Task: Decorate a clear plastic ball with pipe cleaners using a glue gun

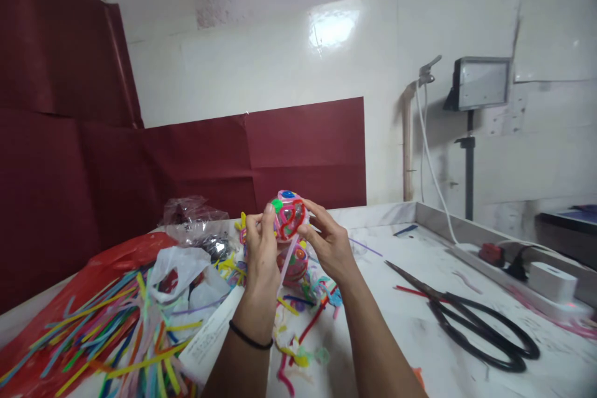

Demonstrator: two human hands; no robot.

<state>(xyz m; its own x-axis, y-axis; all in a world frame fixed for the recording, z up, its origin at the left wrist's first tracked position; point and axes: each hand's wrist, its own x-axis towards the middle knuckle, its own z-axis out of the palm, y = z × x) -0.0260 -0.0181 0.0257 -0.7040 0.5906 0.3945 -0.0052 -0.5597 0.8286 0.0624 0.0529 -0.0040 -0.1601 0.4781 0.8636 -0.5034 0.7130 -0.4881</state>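
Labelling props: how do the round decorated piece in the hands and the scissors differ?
Support: the round decorated piece is held by the left hand and right hand; the scissors lie untouched on the table.
Colour: the piece mixes red, pink, green and blue; the scissors are mostly dark.
Shape: the piece is rounded; the scissors are long and pointed.
Shared: little that is plain.

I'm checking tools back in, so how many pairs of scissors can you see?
1: the black-handled scissors lie on the table, right of the right hand; others could be hidden.
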